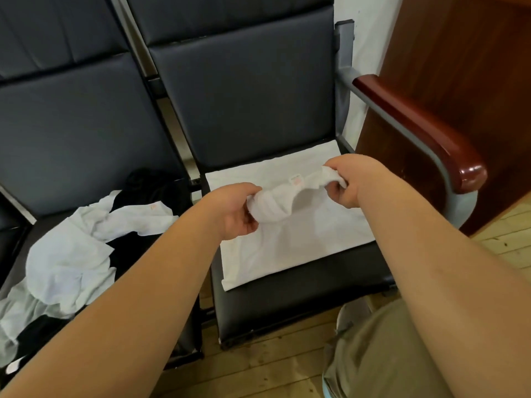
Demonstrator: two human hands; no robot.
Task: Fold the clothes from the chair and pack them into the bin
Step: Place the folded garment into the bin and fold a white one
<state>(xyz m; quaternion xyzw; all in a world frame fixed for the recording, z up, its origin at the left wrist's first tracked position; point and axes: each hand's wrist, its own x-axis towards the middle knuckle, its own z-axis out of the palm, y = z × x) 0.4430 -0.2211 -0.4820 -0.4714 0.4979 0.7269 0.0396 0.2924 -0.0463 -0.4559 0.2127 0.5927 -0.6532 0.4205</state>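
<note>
A white garment [290, 242] lies spread flat on the seat of the right-hand dark chair [301, 297]. Its collar end, with a small pink label, is bunched and lifted off the seat. My left hand [232, 211] grips the left side of that bunched edge. My right hand [350, 182] grips its right side. A heap of white clothes [71, 254] mixed with black clothes [149, 191] sits on the neighbouring chair seat to the left. No bin is in view.
A wooden armrest [416, 124] on a grey frame runs along the right of the chair. A red-brown wooden cabinet [459, 67] stands behind it. The floor [273, 369] is pale wood. My knee in khaki cloth [388, 354] is at lower right.
</note>
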